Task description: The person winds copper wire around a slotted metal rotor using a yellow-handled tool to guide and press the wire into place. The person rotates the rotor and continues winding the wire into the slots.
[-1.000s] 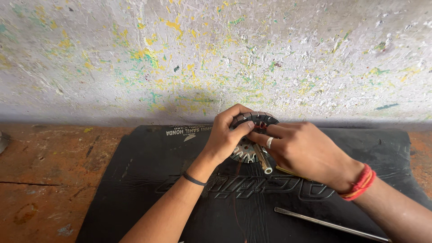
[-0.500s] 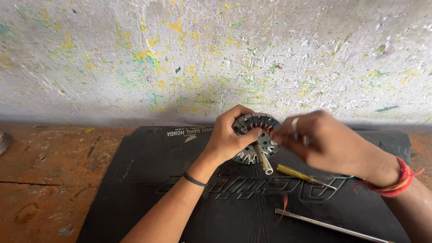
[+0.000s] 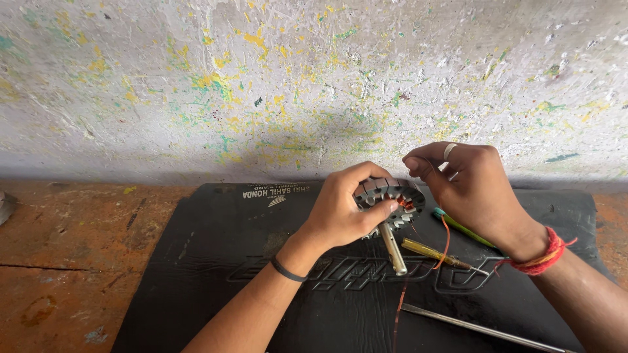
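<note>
Stator core (image 3: 391,195), a toothed round metal part with a short shaft (image 3: 393,248) sticking down from it, was held near the centre of the frame, lifted just above the black rubber mat (image 3: 216,261). It was gripped by the left hand (image 3: 340,212), fingers curled over its rim and the thumb pressed against its face. The right hand (image 3: 474,189), wearing a ring and a red thread at the wrist, was pinched shut just to the right of the core; a thin copper wire (image 3: 446,238) could be seen trailing down from that side, though whether the pinch was closed on that wire could not be told. A yellow-handled screwdriver (image 3: 435,253) and a green-handled tool (image 3: 461,225) were laid on the mat below the right hand, and a long metal rod (image 3: 477,327) lay at the lower right. The mat rested on a rust-brown counter (image 3: 65,261) against a paint-spattered wall (image 3: 294,78).

The step in hand was judged to be coil winding on the core's teeth. A steady pull on the wire and a firm hold on the core would be called for next.
</note>
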